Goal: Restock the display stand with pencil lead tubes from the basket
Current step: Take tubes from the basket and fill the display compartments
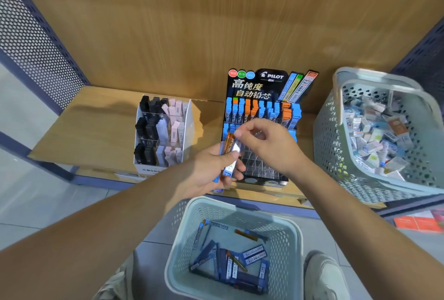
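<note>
A black Pilot display stand [262, 88] sits on the wooden shelf, its upper rows filled with blue and orange lead tubes and its lower clear slots [262, 165] bare. My left hand [211, 172] grips a bunch of lead tubes [230, 153], blue and orange, in front of the stand's left side. My right hand [266, 143] hovers just above them with fingertips curled together near the top of the bunch; whether it pinches a tube cannot be told. A pale green basket [182, 232] on the floor below holds several more tubes [230, 261].
A white Mono eraser box [163, 131] stands left of the stand. A larger perforated basket [336, 131] full of small packets rests on the shelf at the right. The wooden back wall rises behind. My shoe [324, 275] is beside the floor basket.
</note>
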